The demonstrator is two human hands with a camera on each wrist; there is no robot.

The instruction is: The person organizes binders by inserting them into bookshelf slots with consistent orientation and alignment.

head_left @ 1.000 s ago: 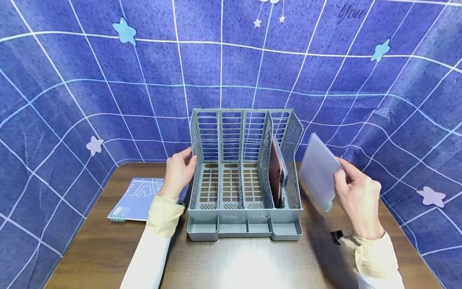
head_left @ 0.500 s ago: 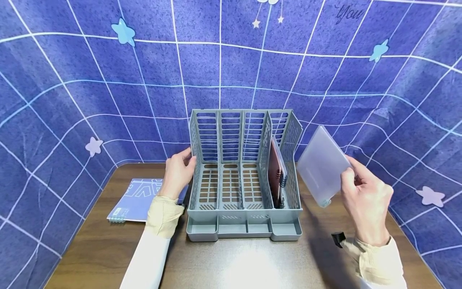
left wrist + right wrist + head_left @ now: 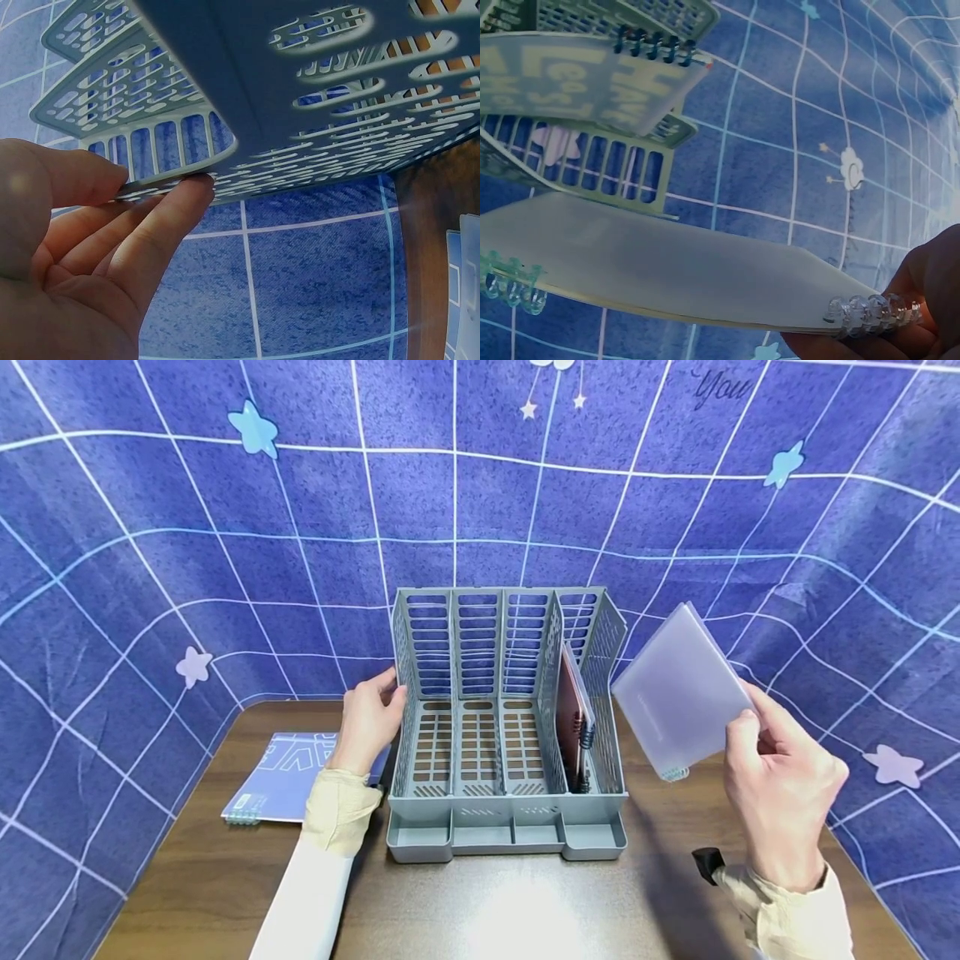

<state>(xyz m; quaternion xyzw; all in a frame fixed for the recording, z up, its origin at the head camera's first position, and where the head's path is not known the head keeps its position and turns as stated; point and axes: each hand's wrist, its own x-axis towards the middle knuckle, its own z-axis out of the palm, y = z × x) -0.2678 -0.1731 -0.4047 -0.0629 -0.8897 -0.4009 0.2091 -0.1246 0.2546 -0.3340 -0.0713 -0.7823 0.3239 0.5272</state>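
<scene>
Frosted ring-bound notebook, tilted in midair beside upright grey organizer

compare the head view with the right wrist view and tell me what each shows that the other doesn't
Only the head view: the left hand gripping the grey organizer's side, and the blue notebook lying on the table.
Only the right wrist view: lettering on a racked notebook, and clear rings by the right hand.
Both: the right hand, pale notebook, organizer and blue backdrop.

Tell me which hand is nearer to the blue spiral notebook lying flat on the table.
Left. The left hand pinches the left side of the gray file rack, close by the blue spiral notebook; the right hand holds a translucent-covered notebook beyond the rack's opposite side.
</scene>
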